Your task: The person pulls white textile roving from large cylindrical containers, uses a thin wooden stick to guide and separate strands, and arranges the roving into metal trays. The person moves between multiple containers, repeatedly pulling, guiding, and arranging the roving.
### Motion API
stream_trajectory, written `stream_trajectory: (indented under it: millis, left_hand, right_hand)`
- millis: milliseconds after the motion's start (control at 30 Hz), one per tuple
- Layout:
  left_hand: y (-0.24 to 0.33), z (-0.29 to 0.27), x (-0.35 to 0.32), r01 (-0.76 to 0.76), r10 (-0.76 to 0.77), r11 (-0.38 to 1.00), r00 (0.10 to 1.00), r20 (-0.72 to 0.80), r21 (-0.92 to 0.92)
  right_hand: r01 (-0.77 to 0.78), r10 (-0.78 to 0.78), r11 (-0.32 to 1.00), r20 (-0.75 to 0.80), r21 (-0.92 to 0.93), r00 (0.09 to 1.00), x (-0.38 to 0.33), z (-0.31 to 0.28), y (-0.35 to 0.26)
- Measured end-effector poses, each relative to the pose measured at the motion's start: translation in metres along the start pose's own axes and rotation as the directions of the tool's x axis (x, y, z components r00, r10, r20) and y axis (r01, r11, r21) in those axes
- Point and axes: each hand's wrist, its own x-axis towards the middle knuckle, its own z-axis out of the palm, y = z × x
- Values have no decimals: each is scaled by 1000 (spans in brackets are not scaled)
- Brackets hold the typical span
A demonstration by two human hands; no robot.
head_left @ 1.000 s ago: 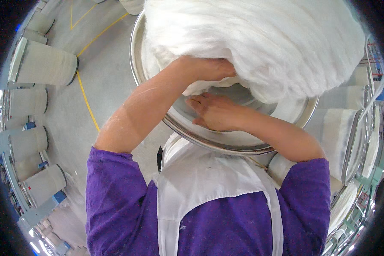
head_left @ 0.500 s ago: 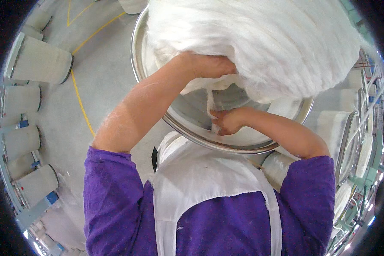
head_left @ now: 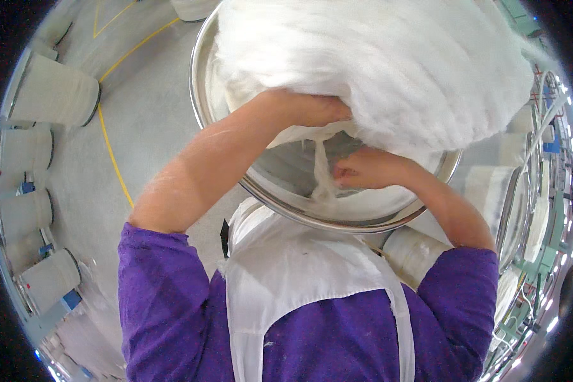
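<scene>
A big mass of white sliver [head_left: 388, 57], soft loose fibre in coils, bulges over a round can with a shiny metal rim [head_left: 286, 213]. My left hand [head_left: 321, 109] grips the near underside of this mass, with its fingertips buried in the fibre. Below it, a thin strand of sliver [head_left: 323, 165] hangs down into the can. My right hand [head_left: 375, 169] is inside the can's mouth, just right of that strand. Its fingers are curled in, with the tips close beside the strand. Whether they pinch any fibre is hidden.
Several pale cans stand along the left, one large can [head_left: 54, 89] near a yellow floor line [head_left: 111, 146]. More cans [head_left: 490, 191] and green machine frames [head_left: 544, 261] line the right. Another can [head_left: 414, 254] sits below the rim, by my white apron [head_left: 318, 254].
My right hand has moved up and to the right, from touching the hanging strand to beside it. The left hand keeps its hold on the sliver mass. The view has shifted slightly.
</scene>
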Motion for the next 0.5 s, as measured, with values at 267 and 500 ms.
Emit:
stream_trajectory:
  millis: [267, 500]
  left_hand:
    - [-8, 5, -6, 9, -5, 994, 999, 37, -107]
    - [-74, -4, -51, 223, -169, 921, 967, 190, -318]
  right_hand:
    - [-417, 393, 905, -208, -85, 895, -107, 25, 12]
    - [-89, 57, 978, -167, -186, 984, -53, 29, -60]
